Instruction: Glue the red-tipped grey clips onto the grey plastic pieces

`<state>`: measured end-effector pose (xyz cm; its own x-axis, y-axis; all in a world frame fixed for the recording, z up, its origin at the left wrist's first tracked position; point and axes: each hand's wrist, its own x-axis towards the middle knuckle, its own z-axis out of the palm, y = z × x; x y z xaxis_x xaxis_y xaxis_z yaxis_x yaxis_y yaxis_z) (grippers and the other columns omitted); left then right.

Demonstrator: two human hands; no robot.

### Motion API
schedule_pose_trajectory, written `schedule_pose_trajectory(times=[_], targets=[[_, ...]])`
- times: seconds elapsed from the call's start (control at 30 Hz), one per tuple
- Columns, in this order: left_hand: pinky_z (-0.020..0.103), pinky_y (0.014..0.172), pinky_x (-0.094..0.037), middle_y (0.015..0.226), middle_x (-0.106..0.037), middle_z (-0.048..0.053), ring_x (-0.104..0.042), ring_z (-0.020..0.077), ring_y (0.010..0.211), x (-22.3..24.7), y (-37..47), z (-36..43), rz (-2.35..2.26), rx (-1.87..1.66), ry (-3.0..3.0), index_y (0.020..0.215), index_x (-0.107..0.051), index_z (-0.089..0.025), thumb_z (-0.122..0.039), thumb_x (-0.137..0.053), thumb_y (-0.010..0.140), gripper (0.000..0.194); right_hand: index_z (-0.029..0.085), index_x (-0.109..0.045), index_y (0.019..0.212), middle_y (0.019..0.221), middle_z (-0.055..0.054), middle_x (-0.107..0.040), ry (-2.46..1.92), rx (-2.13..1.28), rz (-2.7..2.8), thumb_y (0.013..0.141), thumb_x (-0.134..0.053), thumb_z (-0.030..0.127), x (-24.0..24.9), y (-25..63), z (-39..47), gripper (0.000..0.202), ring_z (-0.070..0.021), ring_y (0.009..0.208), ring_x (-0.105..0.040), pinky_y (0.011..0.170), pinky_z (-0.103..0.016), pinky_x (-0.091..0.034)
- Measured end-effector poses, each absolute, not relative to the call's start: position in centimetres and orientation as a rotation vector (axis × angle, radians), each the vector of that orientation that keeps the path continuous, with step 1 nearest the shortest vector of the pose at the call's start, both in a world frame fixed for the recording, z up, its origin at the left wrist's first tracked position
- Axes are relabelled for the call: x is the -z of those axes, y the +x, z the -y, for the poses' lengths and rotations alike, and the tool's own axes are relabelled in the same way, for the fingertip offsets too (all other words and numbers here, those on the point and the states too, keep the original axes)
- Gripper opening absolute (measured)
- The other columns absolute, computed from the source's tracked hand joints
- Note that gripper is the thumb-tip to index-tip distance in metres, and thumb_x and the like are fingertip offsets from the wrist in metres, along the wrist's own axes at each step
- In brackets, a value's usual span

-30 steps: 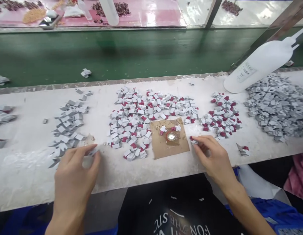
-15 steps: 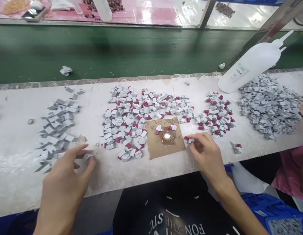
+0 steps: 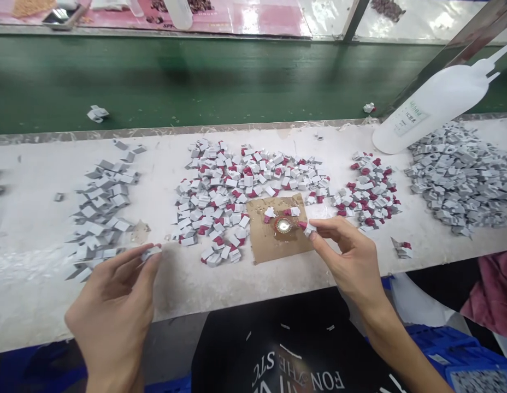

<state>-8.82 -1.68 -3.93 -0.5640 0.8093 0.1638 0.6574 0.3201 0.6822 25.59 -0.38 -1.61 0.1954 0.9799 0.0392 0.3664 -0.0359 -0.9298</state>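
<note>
My left hand [image 3: 118, 297] pinches a small grey plastic piece [image 3: 152, 252] between thumb and fingertips, beside the pile of plain grey pieces [image 3: 100, 210]. In my right hand [image 3: 352, 254], thumb and forefinger grip a small grey-and-red piece [image 3: 308, 229], its red end pointing left over the right side of a cardboard square [image 3: 264, 248]. A shiny puddle of clear liquid [image 3: 283, 225] lies on that square, and two more grey-and-red pieces [image 3: 269, 213] rest at its far edge. Behind and to the left spreads a large heap of grey-and-red pieces [image 3: 214, 188].
A white squeeze bottle [image 3: 434, 109] leans at the right, near another grey-and-red heap [image 3: 368, 188] and a big grey pile [image 3: 462, 180]. Beyond the table runs a green belt [image 3: 220, 82]. Blue crates [image 3: 446, 349] stand below at right, near a person's pink sleeve [image 3: 495, 295].
My right hand has brought its grey-and-red piece left, over the cardboard's edge. My left fingers have closed more tightly round the grey piece and turned it up. The view has shifted slightly.
</note>
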Motion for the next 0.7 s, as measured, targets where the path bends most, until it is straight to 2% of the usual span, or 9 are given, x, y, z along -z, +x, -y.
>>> schedule_pose_trajectory(times=[0.1, 0.17, 0.23, 0.37, 0.47, 0.53, 0.7], targets=[[0.051, 0.100, -0.077, 0.112, -0.092, 0.006, -0.091, 0.0339, 0.102, 2.2, -7.1, 1.1, -2.222, -1.322, 1.223, 0.115, -0.086, -0.026, -0.040, -0.091, 0.085, 0.034, 0.028, -0.089, 0.118, 0.106, -0.006, -0.085, -1.529, -0.816, 1.427, 0.107, -0.077, 0.023, 1.3, 24.9, -0.1, 0.017, -0.0250, 0.099, -0.082, 0.089, -0.041, -0.070], [0.049, 0.102, -0.077, 0.110, -0.092, 0.006, -0.091, 0.0331, 0.105, 1.5, -6.3, 0.7, -2.130, -1.428, 1.229, 0.118, -0.087, -0.026, -0.034, -0.097, 0.078, 0.042, 0.028, -0.088, 0.119, 0.106, -0.005, -0.085, -1.500, -0.778, 1.506, 0.108, -0.075, 0.019, 1.2, 24.7, -0.3, 0.019, -0.0237, 0.098, -0.082, 0.087, -0.039, -0.069], [0.044, 0.097, -0.078, 0.106, -0.092, 0.005, -0.091, 0.0318, 0.103, 1.1, -5.9, 0.4, -2.050, -1.460, 1.200, 0.117, -0.088, -0.026, -0.029, -0.101, 0.073, 0.046, 0.027, -0.088, 0.120, 0.106, -0.004, -0.085, -1.475, -0.734, 1.576, 0.108, -0.074, 0.015, 1.3, 24.7, -0.4, 0.022, -0.0224, 0.096, -0.082, 0.086, -0.037, -0.069], [0.032, 0.079, -0.076, 0.100, -0.092, 0.003, -0.087, 0.0228, 0.085, 1.0, -4.7, -0.1, -1.924, -1.376, 1.148, 0.105, -0.091, -0.025, -0.027, -0.102, 0.079, 0.028, 0.026, -0.087, 0.121, 0.108, -0.004, -0.086, -1.456, -0.666, 1.650, 0.108, -0.073, 0.009, 1.2, 24.7, -0.4, 0.026, -0.0215, 0.098, -0.083, 0.087, -0.035, -0.069], [0.025, 0.068, -0.070, 0.100, -0.090, 0.000, -0.078, 0.0152, 0.073, 0.9, -3.3, -0.4, -1.761, -1.310, 1.186, 0.106, -0.093, -0.027, -0.024, -0.101, 0.084, 0.024, 0.025, -0.086, 0.122, 0.110, -0.005, -0.086, -1.441, -0.657, 1.679, 0.109, -0.072, 0.008, 1.2, 24.6, -0.4, 0.025, -0.0215, 0.100, -0.084, 0.089, -0.035, -0.069], [0.025, 0.068, -0.070, 0.103, -0.090, 0.001, -0.078, 0.0145, 0.075, 0.8, -2.3, -0.7, -1.661, -1.272, 1.203, 0.109, -0.093, -0.028, -0.027, -0.101, 0.088, 0.022, 0.024, -0.086, 0.123, 0.109, -0.006, -0.085, -1.444, -0.669, 1.697, 0.109, -0.072, 0.009, 1.3, 24.5, -0.4, 0.025, -0.0212, 0.096, -0.083, 0.086, -0.035, -0.069], [0.027, 0.081, -0.075, 0.104, -0.090, 0.002, -0.087, 0.0195, 0.092, 0.3, 0.0, -1.8, -1.468, -1.183, 1.176, 0.117, -0.091, -0.028, -0.036, -0.101, 0.093, 0.027, 0.027, -0.088, 0.122, 0.107, -0.004, -0.085, -1.434, -0.748, 1.603, 0.109, -0.075, 0.012, 1.0, 24.5, -0.1, 0.024, -0.0218, 0.096, -0.082, 0.084, -0.036, -0.069]])
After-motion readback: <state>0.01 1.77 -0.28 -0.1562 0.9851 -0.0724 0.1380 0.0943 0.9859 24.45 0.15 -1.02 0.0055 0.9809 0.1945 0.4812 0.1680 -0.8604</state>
